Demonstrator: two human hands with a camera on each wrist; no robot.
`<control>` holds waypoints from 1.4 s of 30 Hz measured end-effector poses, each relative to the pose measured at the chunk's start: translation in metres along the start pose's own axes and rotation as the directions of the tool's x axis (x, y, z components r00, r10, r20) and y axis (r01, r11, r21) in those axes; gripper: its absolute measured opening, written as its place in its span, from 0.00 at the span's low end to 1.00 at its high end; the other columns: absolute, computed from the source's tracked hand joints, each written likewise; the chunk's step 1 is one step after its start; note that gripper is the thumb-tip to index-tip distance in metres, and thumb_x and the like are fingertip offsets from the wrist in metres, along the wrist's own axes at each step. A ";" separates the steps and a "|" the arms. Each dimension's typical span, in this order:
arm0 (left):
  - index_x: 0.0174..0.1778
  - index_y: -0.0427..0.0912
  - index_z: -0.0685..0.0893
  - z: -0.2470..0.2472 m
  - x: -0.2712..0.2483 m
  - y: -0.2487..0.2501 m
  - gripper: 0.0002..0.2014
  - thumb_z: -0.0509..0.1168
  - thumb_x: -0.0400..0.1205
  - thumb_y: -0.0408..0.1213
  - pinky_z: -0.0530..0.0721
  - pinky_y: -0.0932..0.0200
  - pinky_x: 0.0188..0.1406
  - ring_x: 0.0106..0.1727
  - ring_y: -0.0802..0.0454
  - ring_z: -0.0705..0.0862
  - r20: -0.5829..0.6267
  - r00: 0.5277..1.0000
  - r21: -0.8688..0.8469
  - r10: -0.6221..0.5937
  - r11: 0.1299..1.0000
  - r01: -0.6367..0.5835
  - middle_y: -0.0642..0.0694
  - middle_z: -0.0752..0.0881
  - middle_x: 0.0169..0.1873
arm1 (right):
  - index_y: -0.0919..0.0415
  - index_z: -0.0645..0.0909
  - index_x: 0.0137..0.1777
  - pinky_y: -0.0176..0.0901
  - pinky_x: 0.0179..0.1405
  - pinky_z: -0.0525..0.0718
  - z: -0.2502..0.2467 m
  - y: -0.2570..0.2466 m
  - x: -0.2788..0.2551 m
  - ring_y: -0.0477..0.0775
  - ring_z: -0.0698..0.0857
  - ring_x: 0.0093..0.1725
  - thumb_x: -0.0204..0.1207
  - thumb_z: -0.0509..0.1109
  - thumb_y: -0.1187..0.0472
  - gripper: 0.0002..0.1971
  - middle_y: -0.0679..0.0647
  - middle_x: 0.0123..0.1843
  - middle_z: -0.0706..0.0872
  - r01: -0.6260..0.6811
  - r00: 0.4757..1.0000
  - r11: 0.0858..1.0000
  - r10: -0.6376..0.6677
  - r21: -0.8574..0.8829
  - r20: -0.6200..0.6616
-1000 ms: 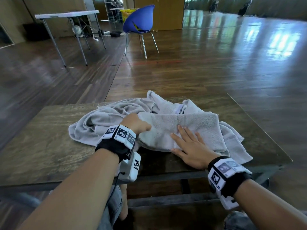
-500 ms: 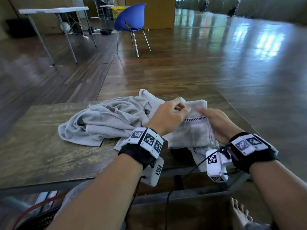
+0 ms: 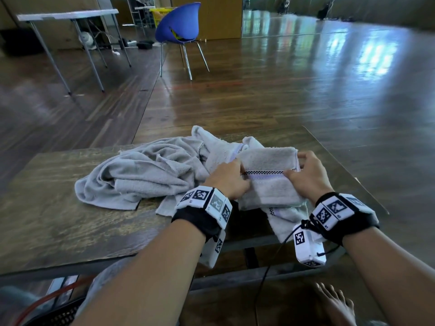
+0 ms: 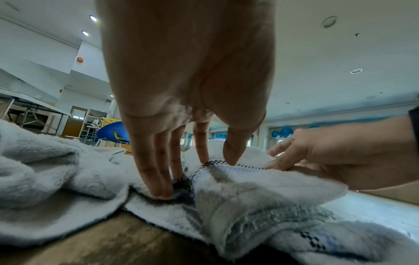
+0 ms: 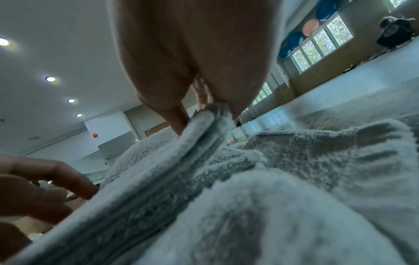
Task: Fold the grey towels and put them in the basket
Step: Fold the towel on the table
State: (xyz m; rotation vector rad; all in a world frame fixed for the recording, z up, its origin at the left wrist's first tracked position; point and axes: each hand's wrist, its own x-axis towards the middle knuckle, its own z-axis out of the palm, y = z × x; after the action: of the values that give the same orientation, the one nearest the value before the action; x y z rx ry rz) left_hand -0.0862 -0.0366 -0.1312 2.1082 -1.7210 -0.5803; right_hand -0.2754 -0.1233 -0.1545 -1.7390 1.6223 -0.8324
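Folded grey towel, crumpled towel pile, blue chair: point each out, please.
folded grey towel (image 3: 268, 158), head view, its upper terry face.
crumpled towel pile (image 3: 141, 171), head view, middle of heap.
blue chair (image 3: 181, 24), head view, seat shell.

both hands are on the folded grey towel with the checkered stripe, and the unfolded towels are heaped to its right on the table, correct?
Not quite: the heap of unfolded towels lies to the left of the folded towel, as the head view shows. The rest holds: the left hand and right hand both grip that towel on the table.
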 end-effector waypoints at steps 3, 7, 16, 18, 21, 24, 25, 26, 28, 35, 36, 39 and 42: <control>0.61 0.46 0.76 0.003 0.002 0.000 0.15 0.67 0.81 0.45 0.81 0.50 0.49 0.51 0.45 0.82 0.008 1.000 -0.013 0.007 1.000 -0.007 0.46 0.84 0.49 | 0.58 0.73 0.71 0.49 0.52 0.80 0.000 0.004 0.000 0.56 0.82 0.54 0.75 0.78 0.60 0.26 0.59 0.65 0.85 -0.012 0.999 0.998 0.014 -0.060 0.041; 0.57 0.48 0.73 0.008 0.005 0.001 0.13 0.67 0.81 0.46 0.79 0.52 0.47 0.49 0.46 0.82 0.027 0.999 -0.085 -0.037 0.996 0.039 0.48 0.82 0.44 | 0.59 0.74 0.71 0.54 0.61 0.81 -0.001 0.005 0.000 0.62 0.82 0.65 0.75 0.77 0.60 0.26 0.61 0.68 0.84 -0.037 0.997 0.992 0.046 -0.121 0.068; 0.72 0.34 0.62 0.023 0.007 0.006 0.30 0.70 0.81 0.43 0.80 0.50 0.54 0.60 0.38 0.83 -0.032 0.982 -0.299 -0.186 0.939 0.168 0.36 0.82 0.60 | 0.59 0.71 0.75 0.61 0.66 0.82 -0.001 0.007 0.005 0.62 0.83 0.64 0.78 0.73 0.54 0.28 0.61 0.69 0.82 -0.115 0.983 0.980 0.136 -0.160 0.127; 0.74 0.35 0.60 0.020 0.010 0.005 0.36 0.74 0.78 0.44 0.81 0.49 0.58 0.62 0.39 0.82 -0.027 0.973 -0.364 -0.229 0.909 0.204 0.36 0.80 0.63 | 0.61 0.72 0.74 0.56 0.63 0.81 -0.002 0.008 0.008 0.60 0.82 0.62 0.78 0.73 0.52 0.27 0.60 0.67 0.81 -0.107 0.985 0.987 0.121 -0.117 0.122; 0.82 0.33 0.51 0.010 0.014 0.004 0.50 0.75 0.75 0.49 0.76 0.54 0.57 0.64 0.44 0.79 0.021 0.960 -0.418 -0.278 0.870 0.260 0.40 0.78 0.66 | 0.64 0.81 0.62 0.53 0.51 0.84 -0.004 0.005 0.012 0.56 0.84 0.49 0.78 0.74 0.54 0.18 0.58 0.52 0.84 -0.093 0.977 0.993 0.106 -0.077 0.184; 0.80 0.35 0.60 -0.006 0.013 0.001 0.52 0.78 0.64 0.50 0.84 0.52 0.56 0.56 0.50 0.81 0.081 0.943 -0.496 -0.323 0.807 0.319 0.49 0.79 0.51 | 0.62 0.82 0.38 0.42 0.28 0.76 -0.003 0.002 0.010 0.51 0.78 0.26 0.74 0.74 0.58 0.09 0.55 0.31 0.81 -0.107 0.951 0.994 0.108 -0.018 0.290; 0.77 0.34 0.66 -0.013 0.010 -0.001 0.50 0.78 0.61 0.48 0.88 0.49 0.53 0.52 0.49 0.84 0.105 0.938 -0.518 -0.331 0.787 0.335 0.48 0.81 0.49 | 0.61 0.80 0.35 0.41 0.26 0.73 -0.002 0.001 0.008 0.50 0.77 0.23 0.72 0.74 0.57 0.10 0.53 0.27 0.79 -0.125 0.939 0.992 0.113 0.018 0.325; 0.74 0.33 0.69 -0.020 0.006 -0.003 0.48 0.78 0.58 0.47 0.90 0.48 0.48 0.49 0.47 0.87 0.125 0.935 -0.534 -0.333 0.771 0.346 0.45 0.83 0.48 | 0.60 0.79 0.33 0.41 0.27 0.74 0.000 0.001 0.005 0.49 0.78 0.23 0.71 0.75 0.55 0.11 0.52 0.26 0.80 -0.140 0.928 0.989 0.114 0.048 0.355; 0.74 0.33 0.69 -0.030 -0.003 -0.013 0.48 0.78 0.58 0.45 0.91 0.49 0.44 0.47 0.44 0.89 0.143 0.927 -0.538 -0.347 0.759 0.367 0.40 0.86 0.51 | 0.60 0.79 0.35 0.41 0.28 0.78 0.007 0.000 -0.004 0.48 0.83 0.25 0.70 0.76 0.54 0.12 0.50 0.27 0.84 -0.124 0.912 0.989 0.081 0.081 0.403; 0.84 0.34 0.49 -0.032 -0.043 -0.050 0.52 0.77 0.74 0.46 0.80 0.52 0.61 0.72 0.38 0.77 0.070 0.903 -0.103 -0.424 0.897 0.429 0.36 0.74 0.75 | 0.57 0.67 0.60 0.46 0.41 0.82 0.048 -0.005 -0.042 0.48 0.84 0.48 0.75 0.75 0.50 0.23 0.52 0.52 0.84 0.107 0.919 0.994 -0.091 -0.020 0.383; 0.84 0.34 0.47 -0.030 -0.048 -0.052 0.53 0.77 0.75 0.45 0.79 0.51 0.63 0.72 0.37 0.77 0.065 0.903 -0.070 -0.424 0.901 0.428 0.35 0.74 0.75 | 0.55 0.65 0.60 0.45 0.40 0.80 0.052 -0.007 -0.048 0.48 0.83 0.48 0.76 0.74 0.49 0.23 0.51 0.52 0.83 0.125 0.926 0.992 -0.110 -0.020 0.360; 0.81 0.37 0.56 -0.025 -0.056 -0.052 0.41 0.74 0.78 0.40 0.80 0.51 0.53 0.63 0.38 0.83 0.023 0.935 0.040 -0.355 0.934 0.354 0.35 0.80 0.67 | 0.53 0.65 0.61 0.56 0.51 0.83 0.064 -0.010 -0.063 0.59 0.84 0.51 0.78 0.70 0.49 0.20 0.54 0.53 0.85 0.163 0.943 0.986 -0.149 -0.022 0.299; 0.64 0.42 0.73 -0.021 -0.055 -0.050 0.24 0.74 0.75 0.40 0.83 0.45 0.56 0.60 0.39 0.81 -0.033 0.976 0.139 -0.214 0.966 0.216 0.39 0.78 0.63 | 0.55 0.68 0.62 0.56 0.48 0.81 0.070 -0.008 -0.074 0.63 0.84 0.51 0.80 0.66 0.47 0.17 0.55 0.51 0.84 0.214 0.960 0.974 -0.196 -0.072 0.201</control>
State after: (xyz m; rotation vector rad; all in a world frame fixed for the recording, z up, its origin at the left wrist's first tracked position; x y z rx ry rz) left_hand -0.0433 0.0271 -0.1342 2.4126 -1.5763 -0.5096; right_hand -0.2193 -0.0480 -0.1943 -2.0130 1.3893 -0.6655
